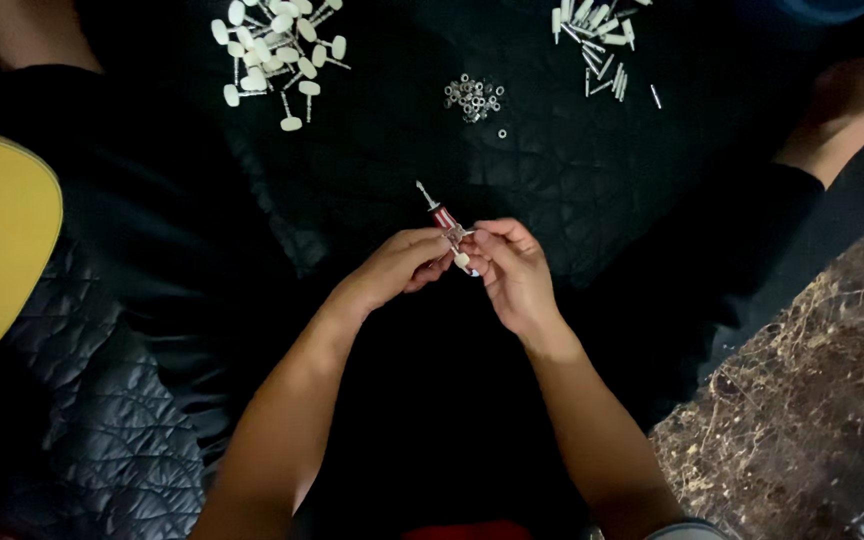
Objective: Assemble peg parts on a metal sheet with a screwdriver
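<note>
3 heaps, white-capped pegs (277, 55), washers (473, 97), pins (597, 45), lie beyond hands.

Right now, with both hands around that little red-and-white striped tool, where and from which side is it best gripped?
Probably by the striped handle, pinched across its width from the person's side. The thin metal tip points up and away and gives little to hold. The left hand and right hand already meet at the tool's lower end.
</note>
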